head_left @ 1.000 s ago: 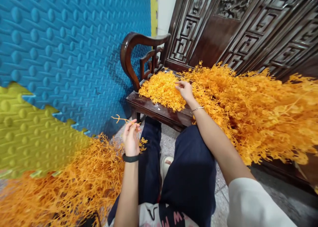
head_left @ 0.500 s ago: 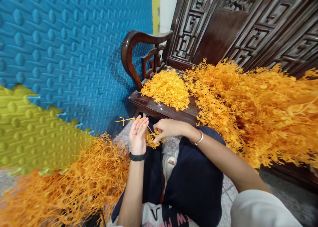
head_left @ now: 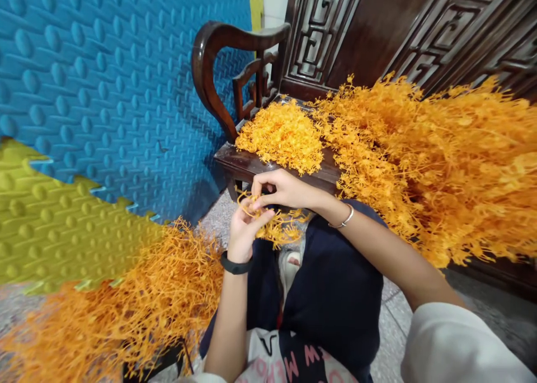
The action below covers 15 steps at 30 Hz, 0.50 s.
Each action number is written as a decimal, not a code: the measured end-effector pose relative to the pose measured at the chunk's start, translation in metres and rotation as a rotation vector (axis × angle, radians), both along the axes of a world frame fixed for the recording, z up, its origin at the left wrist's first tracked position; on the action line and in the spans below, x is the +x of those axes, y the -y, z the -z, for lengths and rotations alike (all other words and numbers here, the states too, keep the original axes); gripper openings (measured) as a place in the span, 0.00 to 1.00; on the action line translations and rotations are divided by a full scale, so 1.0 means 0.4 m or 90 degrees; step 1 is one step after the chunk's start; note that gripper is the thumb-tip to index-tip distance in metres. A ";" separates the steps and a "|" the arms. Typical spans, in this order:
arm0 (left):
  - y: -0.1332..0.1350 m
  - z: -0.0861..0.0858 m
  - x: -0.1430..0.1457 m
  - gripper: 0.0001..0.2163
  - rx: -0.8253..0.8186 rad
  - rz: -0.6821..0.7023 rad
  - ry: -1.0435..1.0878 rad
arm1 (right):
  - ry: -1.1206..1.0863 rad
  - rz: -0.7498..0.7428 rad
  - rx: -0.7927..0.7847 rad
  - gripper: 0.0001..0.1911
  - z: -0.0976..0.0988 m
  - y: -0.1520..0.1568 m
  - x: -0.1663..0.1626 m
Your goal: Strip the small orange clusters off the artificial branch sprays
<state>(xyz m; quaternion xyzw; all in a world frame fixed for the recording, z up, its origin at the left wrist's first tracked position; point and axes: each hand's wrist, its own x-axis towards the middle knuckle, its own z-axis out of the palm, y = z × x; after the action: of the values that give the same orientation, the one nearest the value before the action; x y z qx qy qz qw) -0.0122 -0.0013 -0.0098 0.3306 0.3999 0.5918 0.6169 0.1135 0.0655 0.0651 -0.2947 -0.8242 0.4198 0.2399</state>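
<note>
My left hand (head_left: 245,229) and my right hand (head_left: 282,189) meet above my knees, both pinched on one orange plastic sprig (head_left: 280,228) with thin branches and small tufts. The right fingers curl over its upper stem, the left fingers hold it from below. Just beyond my hands, a small heap of plucked orange pieces (head_left: 282,134) lies on the dark wooden seat (head_left: 235,160).
A large pile of orange sprigs (head_left: 440,154) covers the bench to the right. Another pile of bare orange stems (head_left: 134,310) lies on the floor at my left. Blue and yellow foam mats (head_left: 104,92) line the wall. A curved wooden armrest (head_left: 210,53) stands ahead.
My right hand came back from the heap on the seat to my left hand and gripped the sprig. Both hands rose slightly and closed together.
</note>
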 end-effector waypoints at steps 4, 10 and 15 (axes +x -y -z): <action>-0.003 -0.006 0.015 0.10 -0.065 -0.006 0.029 | 0.035 0.067 0.068 0.10 0.013 0.001 -0.012; -0.006 0.003 0.014 0.08 -0.054 -0.090 0.011 | 0.019 0.368 0.158 0.09 0.019 -0.086 0.019; -0.008 0.020 0.012 0.08 -0.041 -0.090 -0.045 | -0.032 0.613 0.347 0.15 0.011 -0.264 0.162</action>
<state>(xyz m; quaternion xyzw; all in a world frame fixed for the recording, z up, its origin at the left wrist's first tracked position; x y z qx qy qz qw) -0.0074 0.0019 -0.0177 0.3023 0.4625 0.6087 0.5694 0.1785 0.1710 0.0607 -0.5553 -0.6691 0.0411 0.4922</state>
